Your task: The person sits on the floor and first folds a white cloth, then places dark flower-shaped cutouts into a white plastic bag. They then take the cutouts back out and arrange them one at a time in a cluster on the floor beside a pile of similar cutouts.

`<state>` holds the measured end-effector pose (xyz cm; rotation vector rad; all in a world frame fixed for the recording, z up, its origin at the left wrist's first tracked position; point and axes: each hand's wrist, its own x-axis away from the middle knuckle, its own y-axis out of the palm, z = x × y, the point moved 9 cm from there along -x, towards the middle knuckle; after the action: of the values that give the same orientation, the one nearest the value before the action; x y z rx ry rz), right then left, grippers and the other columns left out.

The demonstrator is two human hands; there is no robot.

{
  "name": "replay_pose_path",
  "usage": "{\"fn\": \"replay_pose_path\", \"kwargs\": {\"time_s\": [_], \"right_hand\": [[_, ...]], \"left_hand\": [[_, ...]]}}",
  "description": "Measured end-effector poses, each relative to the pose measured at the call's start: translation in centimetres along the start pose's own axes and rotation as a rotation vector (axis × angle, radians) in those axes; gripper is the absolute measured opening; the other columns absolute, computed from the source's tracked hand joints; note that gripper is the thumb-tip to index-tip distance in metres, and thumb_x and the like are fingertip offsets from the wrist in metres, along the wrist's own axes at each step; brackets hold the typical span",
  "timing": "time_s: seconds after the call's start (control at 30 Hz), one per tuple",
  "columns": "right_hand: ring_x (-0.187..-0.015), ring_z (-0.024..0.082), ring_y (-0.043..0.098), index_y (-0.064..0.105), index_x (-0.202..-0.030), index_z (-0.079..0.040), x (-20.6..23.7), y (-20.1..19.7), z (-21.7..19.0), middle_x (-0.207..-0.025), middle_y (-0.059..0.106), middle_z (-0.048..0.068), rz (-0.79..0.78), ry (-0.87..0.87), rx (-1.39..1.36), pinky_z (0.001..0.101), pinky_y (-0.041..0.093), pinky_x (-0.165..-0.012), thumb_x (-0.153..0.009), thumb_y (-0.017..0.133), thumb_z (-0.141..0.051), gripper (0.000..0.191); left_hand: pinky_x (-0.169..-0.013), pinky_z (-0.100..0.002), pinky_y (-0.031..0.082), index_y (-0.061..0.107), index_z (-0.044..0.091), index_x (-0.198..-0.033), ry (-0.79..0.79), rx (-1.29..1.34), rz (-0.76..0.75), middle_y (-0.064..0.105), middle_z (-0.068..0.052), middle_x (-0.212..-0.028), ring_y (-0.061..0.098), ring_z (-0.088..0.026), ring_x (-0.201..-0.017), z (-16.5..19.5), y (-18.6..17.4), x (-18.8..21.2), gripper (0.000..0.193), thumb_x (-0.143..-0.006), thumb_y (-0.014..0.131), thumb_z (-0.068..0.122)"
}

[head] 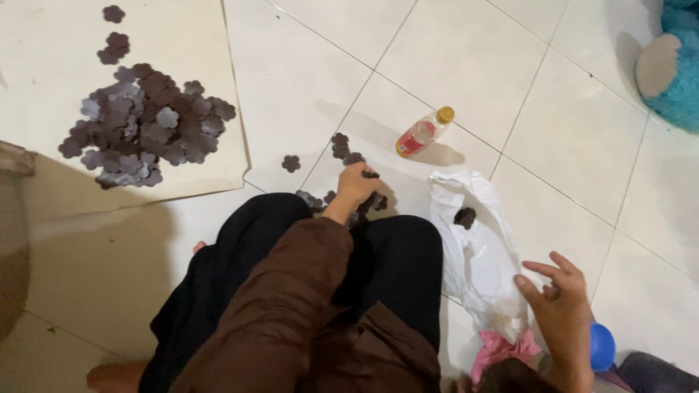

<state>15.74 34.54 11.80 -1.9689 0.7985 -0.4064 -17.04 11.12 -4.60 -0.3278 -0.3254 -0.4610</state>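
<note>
Pinching a dark flower-shaped cutout (370, 174) at the fingertips, the left hand (354, 185) is reaching forward over the tiled floor (466, 51), its brown sleeve (291, 291) stretching out across black-clad knees. The grip is narrow, closing on that one piece. The cutout is lying nearly flat in the fingers, its long edge running roughly left to right in the view; seen edge-on, its petals are hard to make out.

More loose cutouts (340, 143) of the same kind are lying on the floor just ahead of and under the hand: small, flat, scalloped like five-petal blossoms, dark brown to grey-purple. A large pile of cutouts (145, 124) is sitting on a pale sheet (44, 65) well to the left.

Right hand (561, 298) is hovering open, fingers spread and curled, holding nothing, just beside a white plastic bag (473, 247) with one dark cutout (465, 216) resting on it. A small bottle with a yellow cap (424, 132) is lying on its side beyond the bag, cap pointing up-right. A blue plush toy (673, 65) is sitting at the far right corner.
</note>
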Motion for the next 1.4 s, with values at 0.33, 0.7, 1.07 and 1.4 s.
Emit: {"fn": "replay_pose_path", "kwargs": {"time_s": [0.33, 0.7, 1.07, 1.4], "right_hand": [[-0.113, 0.026, 0.072, 0.069, -0.093, -0.004, -0.6, 3.1, 3.9, -0.123, 0.075, 0.018, -0.061, 0.093, -0.042, 0.0352, 0.054, -0.094, -0.088, 0.073, -0.012, 0.01], [-0.113, 0.028, 0.068, 0.073, -0.129, -0.011, 0.5, 1.0, 3.3, -0.126, 0.072, 0.016, 0.014, 0.06, 0.028, 0.0362, 0.05, -0.096, -0.096, 0.061, -0.008, 0.035], [-0.114, 0.03, 0.066, 0.071, -0.132, -0.008, 0.1, 1.8, 1.7, -0.127, 0.07, 0.018, 0.016, -0.037, 0.005, 0.0375, 0.049, -0.098, -0.094, 0.065, -0.008, 0.039], [-0.107, 0.027, 0.068, 0.072, -0.133, -0.01, 1.2, 0.1, 4.1, -0.128, 0.07, 0.016, 0.076, 0.035, -0.023, 0.0351, 0.05, -0.092, -0.096, 0.063, -0.007, 0.038]], "left_hand": [[-0.058, -0.035, 0.059, 0.069, 0.002, -0.101, 0.18, 0.563, -0.426, 0.072, -0.01, -0.088, 0.07, -0.019, -0.069, 9.8, 16.2, 7.1, 0.027, -0.075, 0.074, 0.009], [-0.106, -0.052, 0.035, 0.051, -0.003, -0.137, 0.325, -0.488, -0.499, 0.047, -0.029, -0.141, 0.041, -0.048, -0.129, 9.2, 22.0, 12.1, 0.079, -0.083, 0.085, 0.042], [-0.118, -0.044, 0.025, 0.057, 0.006, -0.136, 0.574, -0.057, -0.439, 0.059, -0.02, -0.136, 0.049, -0.035, -0.136, 12.5, 19.8, 13.8, 0.065, -0.072, 0.062, -0.005], [-0.097, -0.047, 0.051, 0.06, 0.011, -0.133, 0.406, -0.392, 0.118, 0.069, -0.016, -0.121, 0.064, -0.035, -0.113, 5.7, 5.9, 7.5, 0.048, -0.085, 0.066, 0.013]]}}
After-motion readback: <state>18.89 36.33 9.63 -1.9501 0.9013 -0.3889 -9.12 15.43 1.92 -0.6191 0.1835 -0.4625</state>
